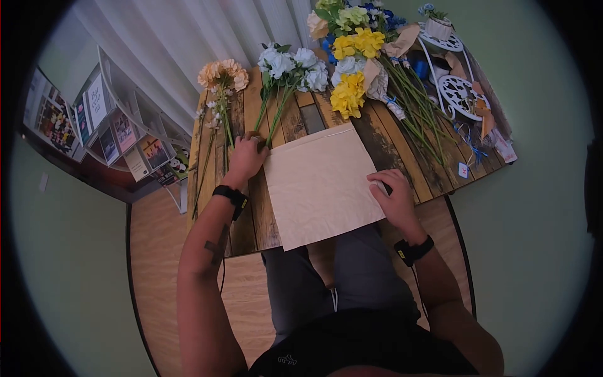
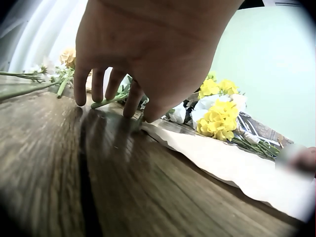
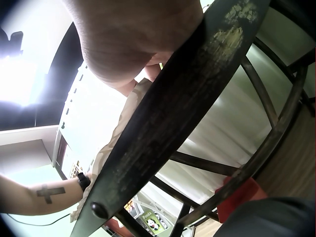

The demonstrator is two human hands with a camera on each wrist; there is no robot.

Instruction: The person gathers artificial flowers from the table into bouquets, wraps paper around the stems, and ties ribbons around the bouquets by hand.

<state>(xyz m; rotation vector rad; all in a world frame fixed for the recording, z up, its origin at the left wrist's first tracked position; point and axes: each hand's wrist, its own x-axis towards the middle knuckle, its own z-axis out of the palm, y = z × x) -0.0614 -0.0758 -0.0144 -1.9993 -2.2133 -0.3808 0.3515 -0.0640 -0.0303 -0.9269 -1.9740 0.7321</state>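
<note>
A sheet of beige wrapping paper (image 1: pixel 323 185) lies across the front of the wooden table, its near edge past the table's edge. My left hand (image 1: pixel 248 157) is at the paper's far left corner, by the stems of the light blue flowers (image 1: pixel 276 63). In the left wrist view its fingers (image 2: pixel 98 85) point down to the tabletop, spread apart, beside a cut green stem (image 2: pixel 109 101). At the paper's right edge, my right hand (image 1: pixel 394 196) pinches the sheet between thumb and fingers. The right wrist view shows that hand from below, its fingertips partly hidden by the table edge.
Peach flowers (image 1: pixel 225 76) lie at the table's far left. Yellow flowers (image 1: pixel 347 94) and other bunches with long stems (image 1: pixel 421 116) fill the far right, near a white metal stand (image 1: pixel 461 94). A magazine rack (image 1: pixel 125 125) stands left, beside a white curtain (image 1: pixel 169 38).
</note>
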